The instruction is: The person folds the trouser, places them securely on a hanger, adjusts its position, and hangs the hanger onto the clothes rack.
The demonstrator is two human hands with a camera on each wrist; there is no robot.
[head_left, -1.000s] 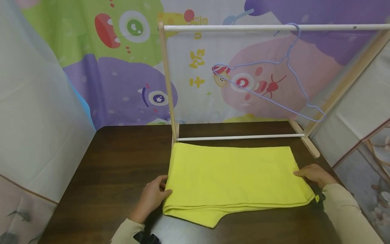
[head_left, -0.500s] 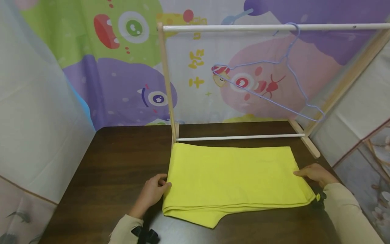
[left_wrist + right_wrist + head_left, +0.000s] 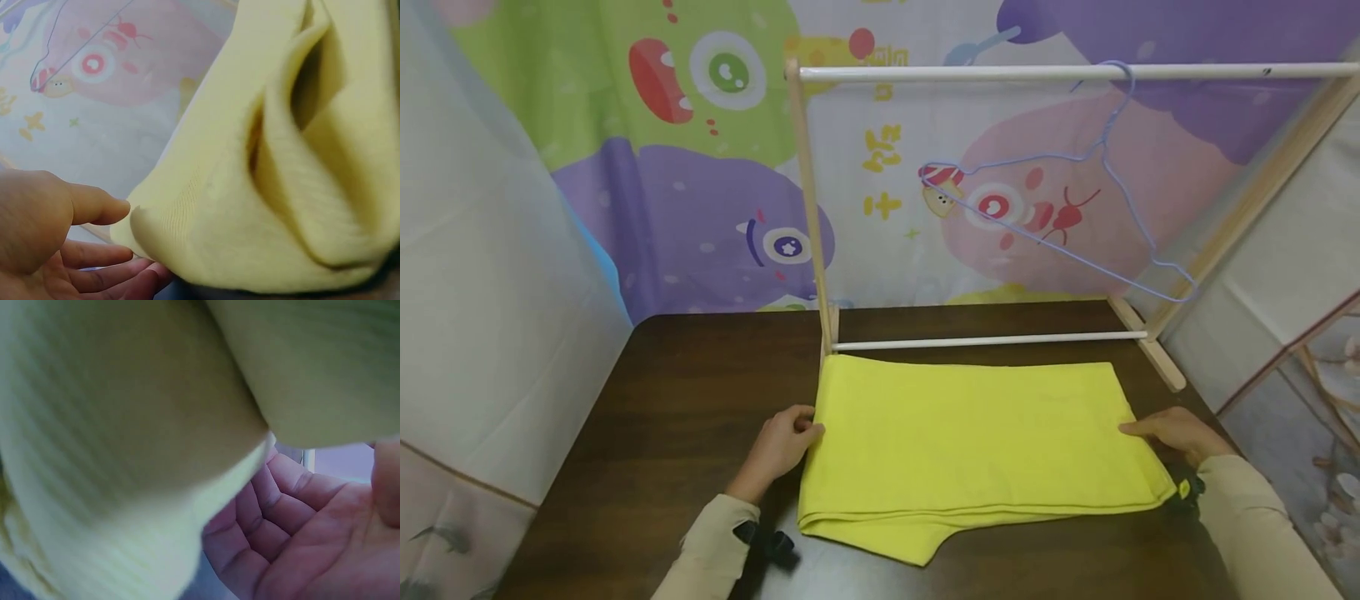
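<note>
A folded yellow cloth lies flat in the head view, its layered edge nearest the person and one corner jutting out at the lower left. My left hand holds the left edge, thumb on top. In the left wrist view, that edge of the cloth sits between the thumb and fingers of the hand, beside loose folds. At the right edge my right hand pinches the fabric, thumb above. The right wrist view has the hand's curled fingers by the cloth's underside.
Behind the cloth stands a rack with a white top rail, a lower bar and wooden sides. A blue wire hanger hangs from the rail. The dark wooden table runs up to a cartoon-print curtain.
My left hand has slid along the cloth's left edge, away from the person and toward the rack. The right hand keeps its place, and the cloth lies nearly as before.
</note>
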